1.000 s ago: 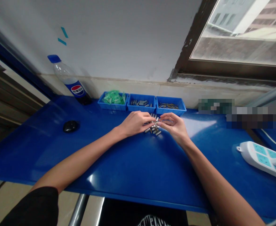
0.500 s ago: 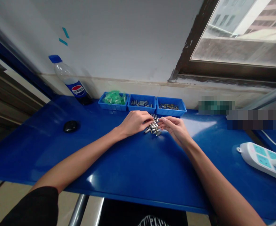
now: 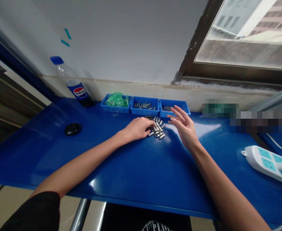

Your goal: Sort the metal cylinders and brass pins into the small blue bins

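Observation:
On the blue table lies a small pile of short silver metal cylinders point(image 3: 158, 129), with thin dark pieces among them. My left hand point(image 3: 139, 127) rests at the pile's left edge, its fingers curled down over the pieces. What its fingertips hold, if anything, is hidden. Raised to the right of the pile, my right hand point(image 3: 183, 126) has its fingers apart and nothing visible in them. Its fingertips overlap the front of the right blue bin point(image 3: 176, 113) in view, which contains thin metal pieces.
Beside it, the middle blue bin point(image 3: 144, 111) contains metal cylinders, and the left blue bin point(image 3: 117, 109) a green plastic bag point(image 3: 117, 100). Further left stand a Pepsi bottle point(image 3: 77, 88) and a black mouse point(image 3: 72, 129). A white power strip point(image 3: 270, 163) lies at the right.
My right hand has moved from the pile up and to the right, and its fingers have spread. My left hand has shifted slightly left and down, still at the pile.

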### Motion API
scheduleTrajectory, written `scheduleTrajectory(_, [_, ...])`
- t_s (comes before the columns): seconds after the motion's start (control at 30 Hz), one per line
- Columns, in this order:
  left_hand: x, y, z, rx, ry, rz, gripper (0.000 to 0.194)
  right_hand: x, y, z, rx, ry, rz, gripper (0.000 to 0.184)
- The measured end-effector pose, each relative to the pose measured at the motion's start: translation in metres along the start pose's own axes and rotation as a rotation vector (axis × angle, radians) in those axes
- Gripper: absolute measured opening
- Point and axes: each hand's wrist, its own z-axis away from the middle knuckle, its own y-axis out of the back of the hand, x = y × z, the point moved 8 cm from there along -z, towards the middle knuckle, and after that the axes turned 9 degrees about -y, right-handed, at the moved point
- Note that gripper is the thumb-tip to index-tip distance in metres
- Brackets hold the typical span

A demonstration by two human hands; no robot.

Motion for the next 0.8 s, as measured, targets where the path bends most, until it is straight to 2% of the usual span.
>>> scheduleTrajectory(0.2, [-0.003,0.002,0.000,0.037,0.060,-0.032,0.021,0.006,-0.002,0.000,-0.010,-0.042,-0.020,0.051])
scheduleTrajectory(0.43, [-0.001,0.022,-0.002,0.246,-0.016,0.106,0.036,0.009,-0.007,0.001,-0.039,-0.075,0.037,0.040])
scheduleTrajectory(0.57, [0.003,0.032,-0.002,0.342,-0.025,0.227,0.024,0.010,-0.011,0.003,-0.061,-0.094,0.078,0.036])
scheduleTrajectory(0.67, [0.004,0.034,-0.001,0.372,-0.004,0.348,0.012,0.009,-0.016,0.004,-0.080,-0.106,0.091,0.037])
scheduleTrajectory(0.8, [0.002,0.034,0.000,0.399,0.034,0.493,0.007,0.010,-0.020,0.004,-0.119,-0.129,0.062,0.037])
